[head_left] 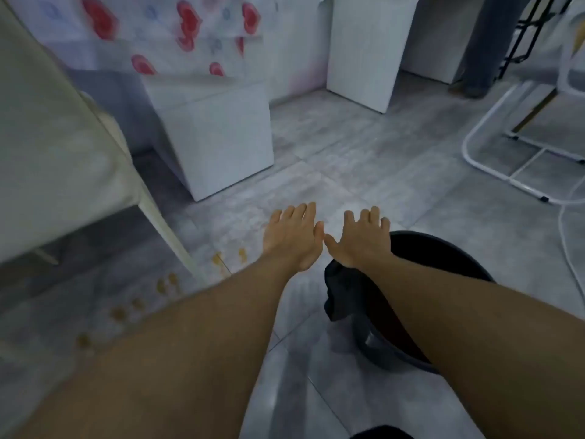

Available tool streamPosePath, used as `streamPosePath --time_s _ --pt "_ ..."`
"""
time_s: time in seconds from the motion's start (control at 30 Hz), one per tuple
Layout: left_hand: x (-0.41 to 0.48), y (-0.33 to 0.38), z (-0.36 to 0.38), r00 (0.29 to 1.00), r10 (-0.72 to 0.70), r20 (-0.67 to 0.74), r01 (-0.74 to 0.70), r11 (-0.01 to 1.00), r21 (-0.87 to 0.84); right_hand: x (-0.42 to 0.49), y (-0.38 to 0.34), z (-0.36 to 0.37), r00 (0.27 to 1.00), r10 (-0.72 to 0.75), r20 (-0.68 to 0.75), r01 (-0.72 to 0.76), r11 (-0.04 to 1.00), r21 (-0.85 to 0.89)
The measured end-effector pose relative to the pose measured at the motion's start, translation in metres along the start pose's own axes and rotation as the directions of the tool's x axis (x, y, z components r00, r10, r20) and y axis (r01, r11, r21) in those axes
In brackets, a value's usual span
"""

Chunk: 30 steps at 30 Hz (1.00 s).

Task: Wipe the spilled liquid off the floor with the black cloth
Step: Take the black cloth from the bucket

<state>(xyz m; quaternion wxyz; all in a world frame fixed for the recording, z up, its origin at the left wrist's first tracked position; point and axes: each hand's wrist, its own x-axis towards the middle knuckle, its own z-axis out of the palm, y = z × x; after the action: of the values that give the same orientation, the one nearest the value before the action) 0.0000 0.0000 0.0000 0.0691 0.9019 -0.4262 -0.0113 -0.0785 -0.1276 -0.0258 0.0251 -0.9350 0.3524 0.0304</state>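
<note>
Reaching forward side by side, the left hand [292,236] and the right hand [361,240] are both spread flat with fingers apart, palms down, and they hold nothing. Their thumbs almost meet. The black cloth [340,293] hangs over the rim of a dark basin [456,258], just at 6 o'clock from the right hand and under that forearm. Yellowish drops of spilled liquid [164,285] lie on the grey floor [364,160], at 8 o'clock from the left hand.

floor [348,172] ahead — open | left: table leg [164,229] | right: basin [456,251]
</note>
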Motion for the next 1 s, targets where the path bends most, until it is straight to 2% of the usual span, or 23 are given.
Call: streamPosePath --time_s 0.07,0.13,0.27,0.43,0.57,0.63,0.73,0.87,0.93,1.0 --pt "0.0 -0.002 0.013 0.999 0.004 0.044 -0.005 1.0 0.0 0.0 0.003 0.013 0.985 0.088 0.149 -0.075 0.993 -0.093" --pt "-0.002 -0.007 0.028 0.997 0.003 0.078 -0.003 1.0 0.005 0.001 0.007 0.029 0.968 0.143 0.206 -0.122 0.986 -0.115" --pt "-0.006 -0.012 0.042 0.994 0.001 0.112 0.0 1.0 -0.009 0.006 0.006 0.043 0.983 0.093 0.158 -0.073 0.989 -0.126" --pt "-0.021 -0.026 0.054 0.988 -0.033 0.151 0.037 0.999 -0.024 0.004 -0.002 0.048 0.988 0.067 0.14 -0.033 0.972 -0.233" --pt "-0.032 -0.045 0.049 0.989 -0.059 0.139 0.066 0.997 -0.046 0.001 -0.005 0.046 0.986 -0.163 -0.043 0.147 0.956 -0.253" --pt "-0.039 -0.057 0.043 0.988 -0.08 0.129 0.087 0.995 -0.048 -0.001 -0.014 0.043 0.959 -0.272 -0.076 0.246 0.937 -0.248" --pt "-0.053 -0.079 0.031 0.978 -0.133 0.163 0.127 0.991 0.048 -0.004 -0.047 0.033 0.906 -0.416 -0.076 0.38 0.88 -0.284" --pt "-0.087 -0.118 0.016 0.931 -0.258 0.259 0.213 0.959 0.188 -0.022 -0.117 0.027 0.777 -0.626 -0.074 0.608 0.775 -0.171" --pt "-0.113 -0.144 0.013 0.908 -0.318 0.271 0.277 0.944 0.178 -0.04 -0.161 0.03 0.703 -0.707 -0.073 0.705 0.707 -0.061" --pt "-0.142 -0.172 0.015 0.872 -0.365 0.325 0.365 0.929 0.063 -0.063 -0.206 0.036 0.619 -0.782 -0.071 0.785 0.62 0.014"
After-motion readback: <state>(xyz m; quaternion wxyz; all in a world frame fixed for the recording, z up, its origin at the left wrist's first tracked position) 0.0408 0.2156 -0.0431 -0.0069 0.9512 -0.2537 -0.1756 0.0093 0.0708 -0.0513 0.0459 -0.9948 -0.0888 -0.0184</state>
